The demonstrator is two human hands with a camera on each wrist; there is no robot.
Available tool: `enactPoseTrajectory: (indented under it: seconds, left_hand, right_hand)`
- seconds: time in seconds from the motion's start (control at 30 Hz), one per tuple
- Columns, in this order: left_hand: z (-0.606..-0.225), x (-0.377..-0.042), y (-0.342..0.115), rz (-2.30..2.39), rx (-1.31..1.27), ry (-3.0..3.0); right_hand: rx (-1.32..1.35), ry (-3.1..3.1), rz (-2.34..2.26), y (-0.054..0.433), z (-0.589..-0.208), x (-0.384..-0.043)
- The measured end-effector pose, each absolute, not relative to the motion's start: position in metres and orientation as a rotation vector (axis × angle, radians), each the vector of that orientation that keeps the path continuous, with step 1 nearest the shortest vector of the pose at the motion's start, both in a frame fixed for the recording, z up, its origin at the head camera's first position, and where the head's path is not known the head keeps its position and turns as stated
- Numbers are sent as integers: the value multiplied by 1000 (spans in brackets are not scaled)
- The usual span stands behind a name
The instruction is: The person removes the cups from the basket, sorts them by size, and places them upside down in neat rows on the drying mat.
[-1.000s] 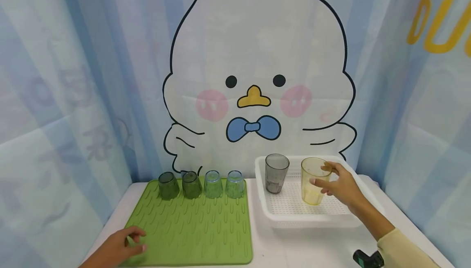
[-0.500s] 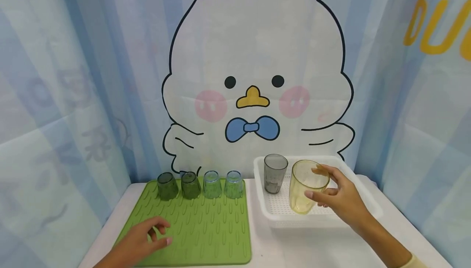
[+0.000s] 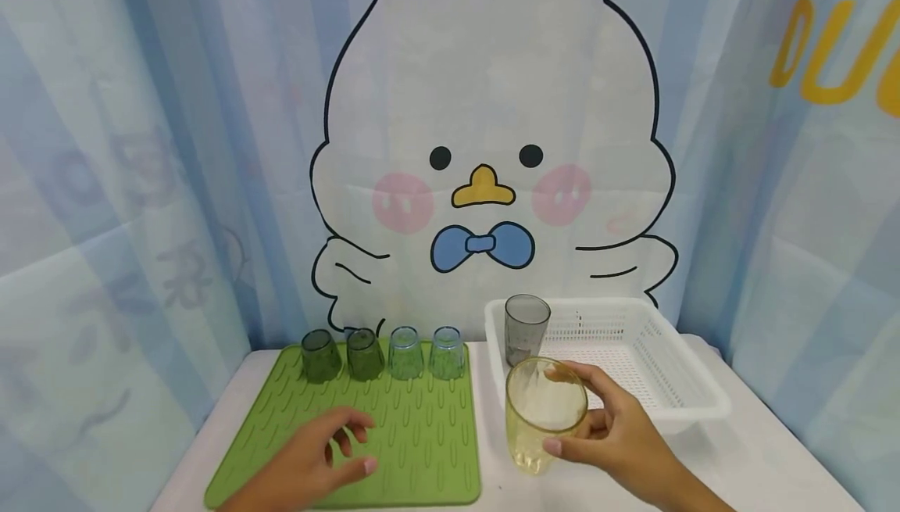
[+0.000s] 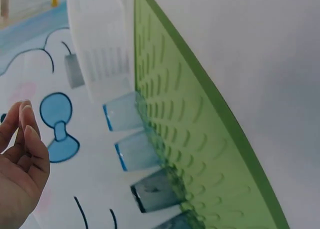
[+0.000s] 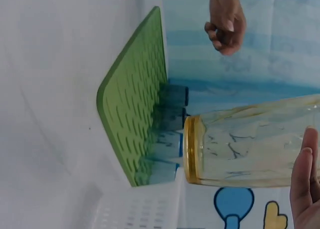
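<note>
Presently, yellow glass (head view): (image 3: 536, 430) mouth up, slightly tilted, before the near left corner of the white basket (image 3: 703, 402); it looks lifted over the table (image 3: 495, 492), though the gap cannot be judged.
Right hand: (image 3: 622, 434) pinches that glass near its rim, thumb on the near wall; smooth sides and a hold from one side could let it swivel or slip if the pinch loosens.
Gray glass: (image 3: 523, 332) stands in the basket, just beyond the yellow one along the line of sight; a backward swing might knock it.
Left hand: (image 3: 312, 453) grips nothing, fingers loosely bent above the green mat (image 3: 422, 453); it could bump the yellow glass if the two hands met carelessly.
Tumbler row (left wrist view): blue tumblers (image 4: 140, 150) and dark tumblers (image 4: 157, 190) stand on the mat, seemingly upside down, with narrow gaps; one nudge would likely carry to its neighbour.
Left fingertips: close together with nothing between them; no support for the yellow glass comes from this side.
Amber base (right wrist view): (image 5: 192, 149) thick, pointing tableward, well away from the gripping fingers; its weight could swing the glass, and a hasty landing might chip or topple it.
</note>
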State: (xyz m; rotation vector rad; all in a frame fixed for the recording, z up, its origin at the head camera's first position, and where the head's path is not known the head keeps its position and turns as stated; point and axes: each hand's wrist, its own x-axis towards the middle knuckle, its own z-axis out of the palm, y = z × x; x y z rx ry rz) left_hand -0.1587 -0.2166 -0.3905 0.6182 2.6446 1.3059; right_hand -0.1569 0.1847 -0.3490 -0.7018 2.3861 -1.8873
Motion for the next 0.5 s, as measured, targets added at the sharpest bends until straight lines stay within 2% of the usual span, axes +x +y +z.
enactPoseTrajectory:
  seconds: [0.2, 0.5]
  left_hand:
    - [-381, -152, -198, 1344, 704, 2558]
    - [-377, -144, -175, 1400, 864, 2449]
  right_hand:
    - [-658, 2237, -1840, 169, -355, -146]
    - [-816, 2063, -1845, 148, -371, -140]
